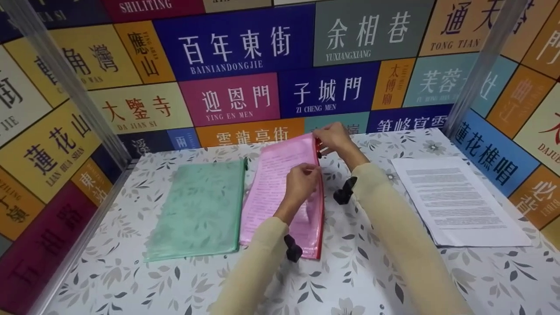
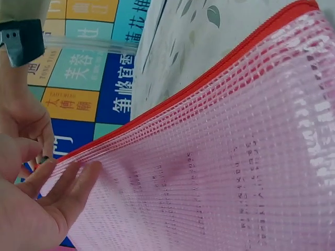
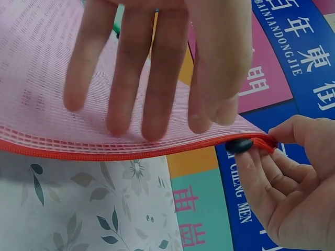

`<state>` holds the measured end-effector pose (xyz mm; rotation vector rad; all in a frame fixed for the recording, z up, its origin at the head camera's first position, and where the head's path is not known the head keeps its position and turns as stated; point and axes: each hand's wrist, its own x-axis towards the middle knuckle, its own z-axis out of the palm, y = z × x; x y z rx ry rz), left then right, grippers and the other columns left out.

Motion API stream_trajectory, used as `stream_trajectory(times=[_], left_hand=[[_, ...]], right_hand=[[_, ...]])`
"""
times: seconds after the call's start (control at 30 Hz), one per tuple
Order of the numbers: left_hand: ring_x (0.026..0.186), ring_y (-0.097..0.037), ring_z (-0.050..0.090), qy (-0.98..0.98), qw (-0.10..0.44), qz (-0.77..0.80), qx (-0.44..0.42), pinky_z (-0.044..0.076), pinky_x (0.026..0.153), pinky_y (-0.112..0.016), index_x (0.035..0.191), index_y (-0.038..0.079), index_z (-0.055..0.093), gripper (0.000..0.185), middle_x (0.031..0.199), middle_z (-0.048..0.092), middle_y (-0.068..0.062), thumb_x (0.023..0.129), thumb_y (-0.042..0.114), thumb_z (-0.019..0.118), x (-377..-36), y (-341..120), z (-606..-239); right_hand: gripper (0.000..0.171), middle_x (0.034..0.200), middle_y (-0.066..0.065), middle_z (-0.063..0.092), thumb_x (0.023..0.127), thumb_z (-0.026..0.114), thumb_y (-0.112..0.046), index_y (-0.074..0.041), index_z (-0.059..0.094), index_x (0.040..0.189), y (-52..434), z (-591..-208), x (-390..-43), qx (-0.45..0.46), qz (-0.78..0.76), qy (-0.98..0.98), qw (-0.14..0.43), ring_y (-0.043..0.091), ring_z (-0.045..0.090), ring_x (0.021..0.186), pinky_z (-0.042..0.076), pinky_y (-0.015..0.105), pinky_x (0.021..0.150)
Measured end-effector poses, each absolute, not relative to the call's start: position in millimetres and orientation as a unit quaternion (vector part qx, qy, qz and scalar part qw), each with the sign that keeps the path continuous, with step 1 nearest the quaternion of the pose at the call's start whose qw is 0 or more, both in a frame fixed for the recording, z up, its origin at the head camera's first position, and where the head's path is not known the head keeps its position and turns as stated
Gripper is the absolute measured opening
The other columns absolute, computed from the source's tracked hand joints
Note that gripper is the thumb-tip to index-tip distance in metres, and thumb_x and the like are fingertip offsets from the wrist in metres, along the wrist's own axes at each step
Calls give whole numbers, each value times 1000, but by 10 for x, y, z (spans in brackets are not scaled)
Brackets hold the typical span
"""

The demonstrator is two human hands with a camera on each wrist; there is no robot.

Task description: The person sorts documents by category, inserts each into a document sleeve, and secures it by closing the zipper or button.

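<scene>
A pink mesh zip pouch (image 1: 275, 188) with printed sheets inside lies mid-table, its red zipper (image 1: 322, 210) along the right edge. My left hand (image 1: 311, 171) holds that edge about halfway up, fingers spread against the mesh (image 2: 78, 180). My right hand (image 1: 321, 141) is at the pouch's far corner, where it pinches the black zipper pull (image 3: 239, 145) between thumb and fingers (image 3: 261, 162). That corner is lifted off the table. In the right wrist view the left hand's fingers (image 3: 157, 68) lie across the pouch (image 3: 36, 63).
A green mesh pouch (image 1: 201, 210) lies flat just left of the pink one. A stack of printed pages (image 1: 455, 201) sits at the right. The floral tablecloth (image 1: 372, 271) is boxed in by sign-covered walls at the back and both sides.
</scene>
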<state>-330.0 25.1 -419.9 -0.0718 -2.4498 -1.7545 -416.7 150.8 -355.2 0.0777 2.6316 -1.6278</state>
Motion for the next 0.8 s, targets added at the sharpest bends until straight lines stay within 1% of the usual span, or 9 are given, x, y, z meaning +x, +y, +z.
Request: stream_trajectory(times=[0.07,0.13,0.2,0.27,0.33,0.43,0.5,0.63,0.8], left_hand=[[56,-18,66,-801,59,-596,-22,52,51,-23,100,5,76,18,88,76,-12,93,18,67,-3320,252,-4209],[53,-13,62,-797,59,-601,-15,51,51,-22,99,5,77,18,86,76,-12,93,19,67,-3339,254,-4210],[52,-10,59,-791,55,-609,-5,51,52,-23,99,5,77,20,85,76,-14,93,21,67,-3358,260,-4204],[56,-11,61,-778,48,-626,7,56,57,-28,100,4,77,23,86,76,-15,94,23,67,-3378,271,-4190],[62,-16,66,-760,38,-649,19,60,64,-34,102,3,77,26,89,76,-17,95,25,66,-3396,282,-4177],[69,-23,70,-735,25,-677,39,61,68,-38,104,1,76,30,93,76,-18,96,28,65,-3420,294,-4163],[70,-25,72,-715,18,-697,49,61,67,-37,104,0,75,32,95,76,-20,97,29,65,-3434,301,-4154],[71,-23,72,-669,7,-741,66,61,63,-34,106,-3,73,31,98,76,-22,98,25,64,-3471,311,-4140],[59,-16,66,-651,3,-754,92,59,56,-30,104,-4,73,25,94,76,-23,98,18,63,-3522,327,-4124]], right_hand=[[30,80,5,69,94,60,-24,2,72,103,1507,-3544,-4162,26,-530,848,24,14,69,67,60,30,61],[28,77,4,68,94,61,-23,2,72,102,1507,-3538,-4161,27,-536,843,23,13,69,64,59,29,60],[27,74,3,68,93,61,-21,2,72,101,1510,-3535,-4161,29,-542,839,22,12,68,63,59,30,60],[26,73,2,68,93,61,-21,2,72,99,1512,-3535,-4160,30,-549,835,23,12,68,63,60,31,61],[25,73,3,68,93,62,-20,2,72,98,1510,-3537,-4158,31,-553,833,24,12,69,63,60,31,61],[24,72,3,67,92,62,-20,2,72,96,1497,-3539,-4151,31,-557,829,25,12,69,63,60,31,61],[24,70,3,66,92,62,-19,2,72,95,1489,-3541,-4145,31,-561,827,21,12,68,62,60,30,59],[23,68,2,65,92,61,-20,2,70,94,1477,-3554,-4135,28,-571,820,20,11,67,60,59,28,57],[25,66,1,64,92,60,-19,3,70,93,1465,-3570,-4128,15,-577,816,30,11,67,60,58,28,57]])
